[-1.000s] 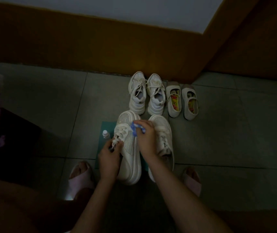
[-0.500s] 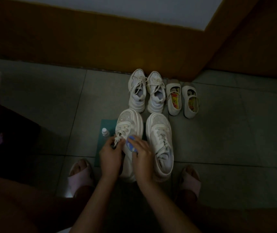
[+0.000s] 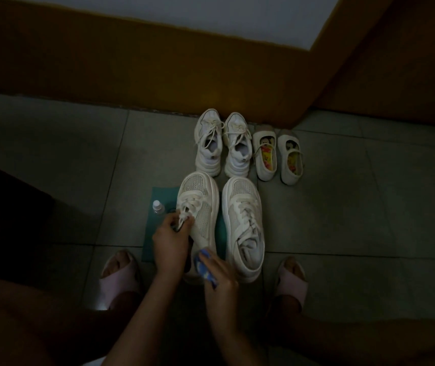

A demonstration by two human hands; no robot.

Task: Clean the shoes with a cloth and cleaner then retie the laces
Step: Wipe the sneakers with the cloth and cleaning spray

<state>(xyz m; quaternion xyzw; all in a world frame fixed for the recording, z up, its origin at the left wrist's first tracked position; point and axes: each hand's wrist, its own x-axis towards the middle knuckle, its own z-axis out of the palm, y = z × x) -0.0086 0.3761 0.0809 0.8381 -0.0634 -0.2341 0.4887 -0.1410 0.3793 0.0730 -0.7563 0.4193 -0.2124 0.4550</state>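
A small white-capped bottle (image 3: 158,207) stands upright on the left part of a teal mat (image 3: 151,239) on the floor (image 3: 343,207); what it holds cannot be told. Just right of it lies the left sneaker (image 3: 203,204), its long axis running near to far and its toe pointing far, towards the wall. It seems rolled slightly to the right. The right sneaker (image 3: 245,225) lies parallel beside it.

The left hand (image 3: 170,244) has its fingers pinched together on the laces (image 3: 187,210). The right hand (image 3: 221,283) has its fingers curled round a blue cloth (image 3: 204,265), which it presses to the shoe's near, heel end. Half a second ago the cloth was at mid-shoe beside the laces, and before that nearer the toe.
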